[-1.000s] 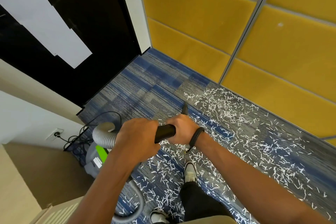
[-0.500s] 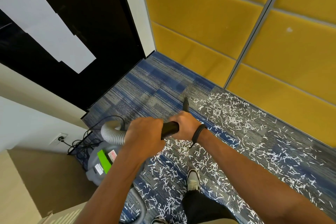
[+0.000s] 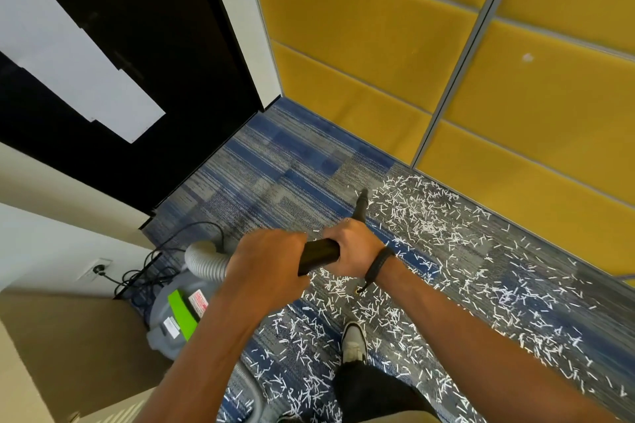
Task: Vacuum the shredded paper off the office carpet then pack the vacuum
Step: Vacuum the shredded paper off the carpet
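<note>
A: Most of the shredded paper (image 3: 429,227) is not yet picked up. It lies thick on the carpet (image 3: 275,175) from beside the yellow wall panels (image 3: 378,45) down past your shoe (image 3: 354,343) to the bottom edge of the view.

B: Is any part clean?

A: The strip toward the black door (image 3: 137,45) shows bare carpet, no strips on it. I judge you are early in the vacuuming.

B: Where is the tool?

A: Your right hand (image 3: 354,251) grips the front of the black wand (image 3: 319,254); your left hand (image 3: 268,268) is wrapped around its rear, where the grey hose (image 3: 206,261) joins. The nozzle (image 3: 361,203) points down at the near edge of the scatter, by the clean strip.

B: And the machine?

A: The grey vacuum canister (image 3: 171,316) sits on the floor to your left, its cord (image 3: 144,271) plugged into the wall outlet (image 3: 98,268). Packing it away has not begun: hose attached, cord out.
</note>
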A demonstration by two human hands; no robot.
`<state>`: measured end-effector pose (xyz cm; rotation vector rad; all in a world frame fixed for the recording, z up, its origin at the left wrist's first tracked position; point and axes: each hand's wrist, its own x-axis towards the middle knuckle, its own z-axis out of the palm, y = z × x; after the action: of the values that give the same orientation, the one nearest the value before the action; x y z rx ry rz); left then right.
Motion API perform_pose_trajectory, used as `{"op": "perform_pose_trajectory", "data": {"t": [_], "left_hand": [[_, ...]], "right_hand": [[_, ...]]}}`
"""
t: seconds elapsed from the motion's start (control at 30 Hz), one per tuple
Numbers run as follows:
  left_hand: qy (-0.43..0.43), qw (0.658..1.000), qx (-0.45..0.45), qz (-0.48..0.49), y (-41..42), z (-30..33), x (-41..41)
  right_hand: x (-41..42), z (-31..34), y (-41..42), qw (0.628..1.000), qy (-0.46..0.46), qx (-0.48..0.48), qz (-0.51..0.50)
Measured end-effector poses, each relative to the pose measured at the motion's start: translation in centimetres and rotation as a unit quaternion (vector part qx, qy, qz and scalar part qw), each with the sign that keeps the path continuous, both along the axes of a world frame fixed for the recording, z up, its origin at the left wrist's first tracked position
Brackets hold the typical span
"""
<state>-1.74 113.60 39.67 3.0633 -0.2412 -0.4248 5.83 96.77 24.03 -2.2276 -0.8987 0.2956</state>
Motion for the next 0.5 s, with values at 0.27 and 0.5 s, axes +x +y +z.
{"op": "perform_pose_trajectory", "data": {"t": [0.27,0.5], "left_hand": [[0.012,0.999,0.026,0.013,0.5,0.5,-0.5],[0.028,0.998,0.047,0.012,0.8,0.1,-0.8]], "right_hand": [[0.2,0.4,1.3,1.0,0.004,-0.013,0.02],[-0.3,-0.3,2.6,0.999,0.025,-0.027,0.004]]}}
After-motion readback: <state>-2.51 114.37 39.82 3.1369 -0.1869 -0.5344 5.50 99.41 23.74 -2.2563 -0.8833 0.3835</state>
